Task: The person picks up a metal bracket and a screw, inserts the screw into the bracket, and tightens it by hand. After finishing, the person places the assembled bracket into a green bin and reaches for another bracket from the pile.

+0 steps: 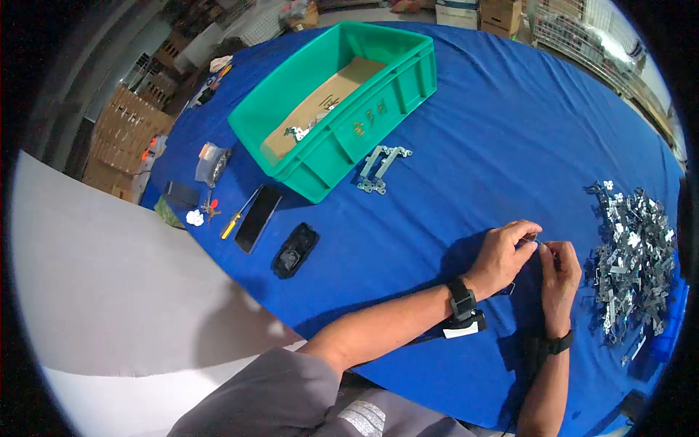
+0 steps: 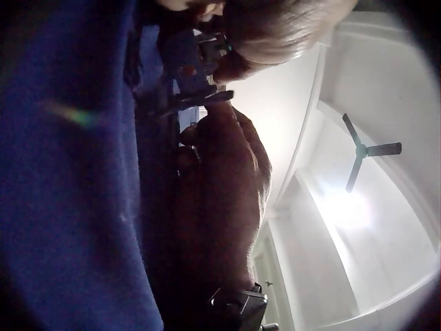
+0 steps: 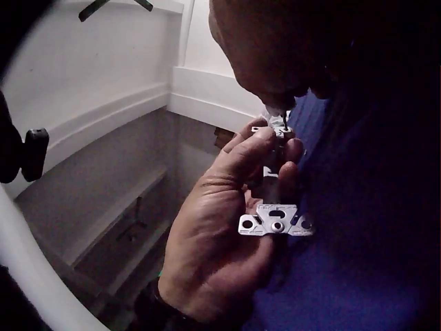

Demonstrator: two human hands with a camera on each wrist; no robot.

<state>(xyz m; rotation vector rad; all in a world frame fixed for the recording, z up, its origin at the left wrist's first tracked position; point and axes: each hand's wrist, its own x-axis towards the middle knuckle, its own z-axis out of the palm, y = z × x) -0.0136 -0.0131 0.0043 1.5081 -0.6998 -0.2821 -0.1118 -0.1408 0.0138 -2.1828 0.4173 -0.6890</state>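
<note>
My left hand (image 1: 502, 255) grips a slim silver metal bracket (image 3: 277, 219), its thumb lying along the strip. One end plate, with several holes, sticks out below the fingers in the right wrist view. My right hand (image 1: 561, 280) meets it at the other end, thumb and forefinger pinching a small thin metal piece (image 3: 284, 118) there; its shape is mostly hidden by the fingers. Both hands are close together over the blue cloth. To their right lies a big heap of loose metal parts (image 1: 632, 262).
A green crate (image 1: 378, 131) with a few metal pieces inside stands at the back. Similar brackets (image 1: 378, 169) lie beside it. Further left are a phone (image 1: 258, 218), a yellow-handled screwdriver (image 1: 231, 224), a black pouch-like item (image 1: 295, 250) and a plastic bag (image 1: 211, 164).
</note>
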